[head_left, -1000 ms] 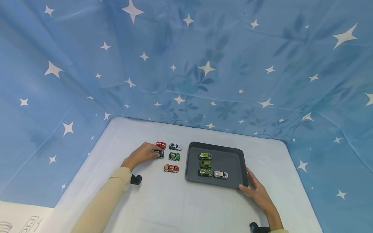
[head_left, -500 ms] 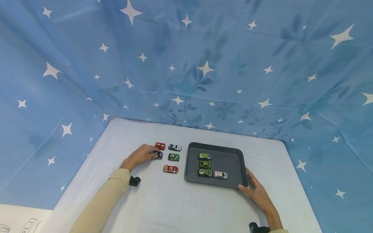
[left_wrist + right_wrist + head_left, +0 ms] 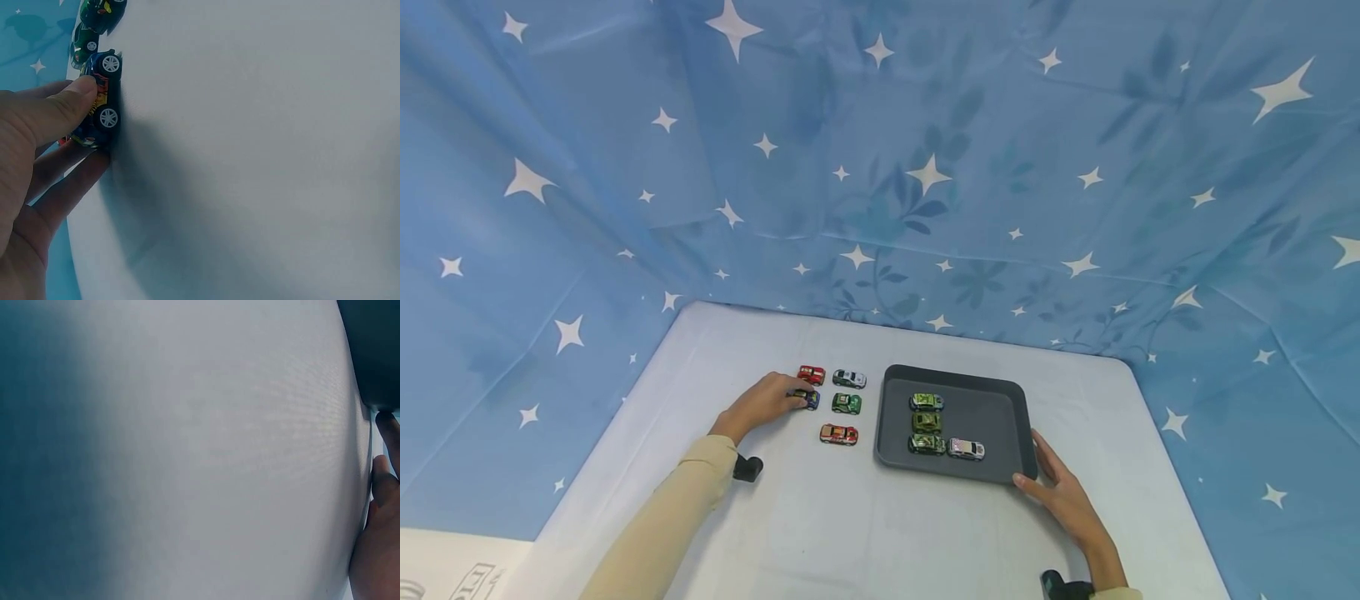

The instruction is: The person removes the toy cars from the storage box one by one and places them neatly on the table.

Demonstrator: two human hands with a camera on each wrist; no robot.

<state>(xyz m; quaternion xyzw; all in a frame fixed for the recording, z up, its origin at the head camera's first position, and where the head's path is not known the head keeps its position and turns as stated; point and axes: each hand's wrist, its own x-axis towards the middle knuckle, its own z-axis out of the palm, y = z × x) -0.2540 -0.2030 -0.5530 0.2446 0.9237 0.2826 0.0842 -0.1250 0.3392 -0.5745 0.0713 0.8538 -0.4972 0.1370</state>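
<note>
Our left hand (image 3: pixel 762 406) pinches the dark-blue toy car (image 3: pixel 106 92) between its fingers, lower left of centre in the head view; we should carry it level, clear of the red toy car (image 3: pixel 811 372), right hand (image 3: pixel 1067 498) fingers spread, steadying the grey tray (image 3: pixel 1000 417).

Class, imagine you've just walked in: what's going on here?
A person's left hand pinches a dark blue toy car. Near it on the white table are a red car, a white car, a green car and an orange-red car. The right hand touches the near right corner of a grey tray, which holds three greenish cars in a column and a pale car beside the nearest.
</note>
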